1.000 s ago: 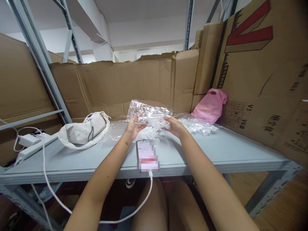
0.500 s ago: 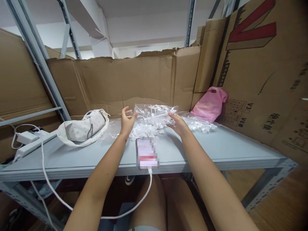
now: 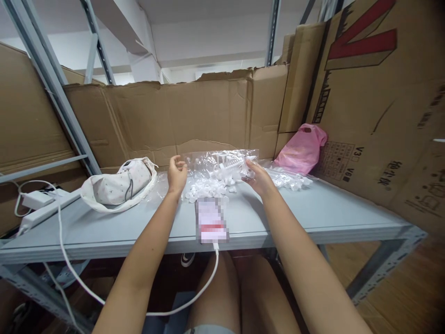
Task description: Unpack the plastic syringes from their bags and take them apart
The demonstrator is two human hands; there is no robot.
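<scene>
My left hand [image 3: 177,176] is closed with curled fingers at the left edge of a clear plastic bag [image 3: 200,160], seemingly gripping its film. On the other side, my right hand [image 3: 259,178] pinches the end of a clear, slender plastic piece with fine cross lines [image 3: 233,163], like a syringe barrel. This piece lies across the bag, and I cannot tell whether it is inside or in front. Below it spreads a heap of small white plastic parts [image 3: 206,189]. A phone [image 3: 212,220] with a blurred screen lies at the table's front edge.
A white cloth bag [image 3: 120,183] lies to the left, near a white power strip [image 3: 52,211]. A white cable [image 3: 217,266] hangs from the phone. Bagged parts [image 3: 292,180] and a pink bag [image 3: 301,150] sit at right. Cardboard [image 3: 181,116] walls the grey table [image 3: 295,211].
My left hand has moved left and its fingers have curled in. The bag's left edge now reaches further left. My right hand has barely moved and keeps its pinch.
</scene>
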